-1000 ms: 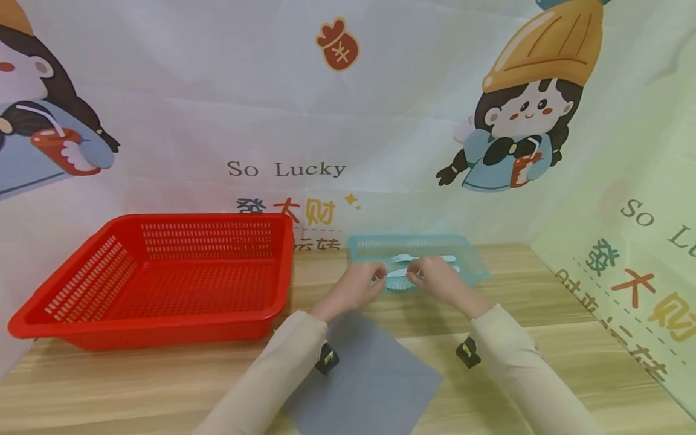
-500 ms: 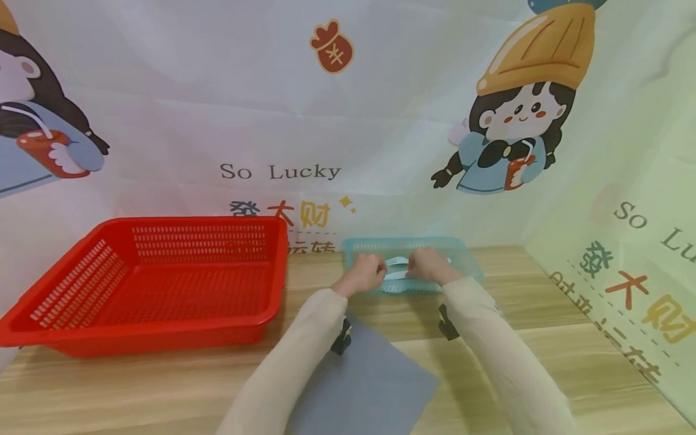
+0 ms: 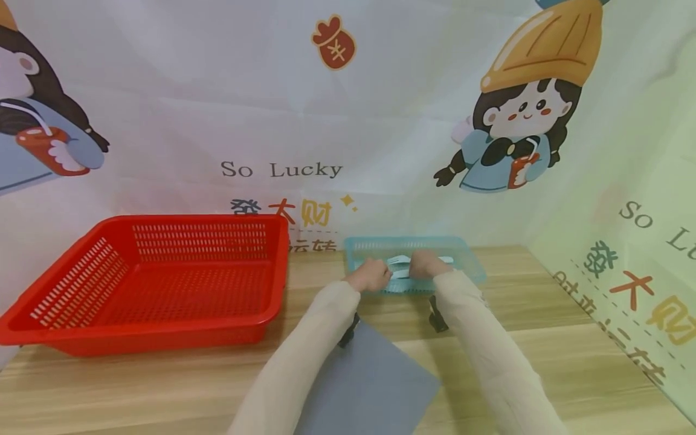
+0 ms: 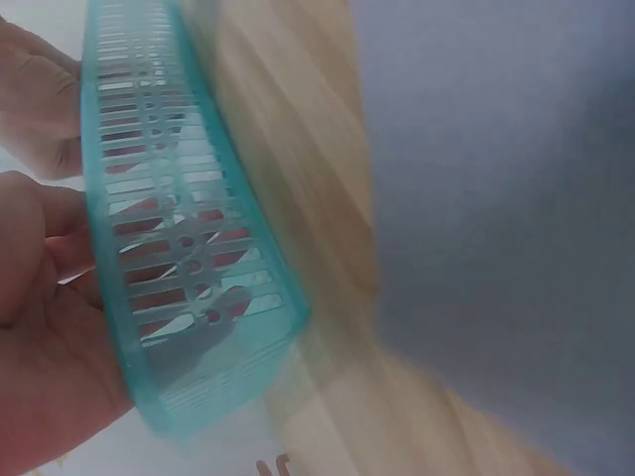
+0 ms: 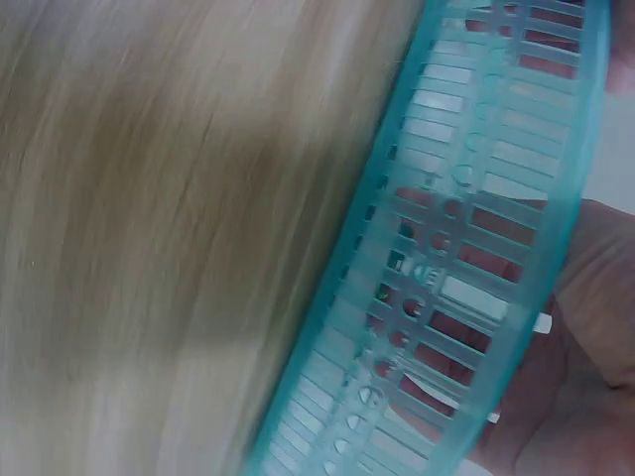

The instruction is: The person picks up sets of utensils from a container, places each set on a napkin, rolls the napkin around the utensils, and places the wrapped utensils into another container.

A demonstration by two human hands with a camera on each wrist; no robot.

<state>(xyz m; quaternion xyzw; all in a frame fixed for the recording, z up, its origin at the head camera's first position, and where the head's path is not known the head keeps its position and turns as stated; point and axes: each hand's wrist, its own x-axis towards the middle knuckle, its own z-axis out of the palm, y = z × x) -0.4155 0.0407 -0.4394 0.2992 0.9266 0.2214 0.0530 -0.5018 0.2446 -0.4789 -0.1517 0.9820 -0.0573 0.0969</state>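
A shallow turquoise plastic basket (image 3: 472, 275) stands at the back of the table with white plastic cutlery inside. My left hand (image 3: 371, 275) reaches over its front left, fingers curled at the tip of a white knife (image 3: 400, 273). Bent fingers of my right hand (image 3: 426, 264) pinch the same knife farther along, hiding its handle. Behind it a white fork (image 3: 399, 260) lies roughly parallel, its middle covered by the right hand. Through the slotted basket wall (image 5: 516, 327) in the right wrist view, fingers and white handle ends show. The left wrist view has the left palm (image 4: 60, 357) beside the rim.
A large red basket (image 3: 147, 338) stands on the left of the wooden table (image 3: 549, 374). A grey square sheet (image 3: 375, 380) lies in front of the turquoise basket, under the left forearm. A printed cloth backdrop (image 3: 391, 121) rises directly behind the baskets.
Both wrists have turned inward and moved slightly forward over the turquoise basket. The right hand now hides the knife's handle, which showed a second ago. The baskets stay in place.
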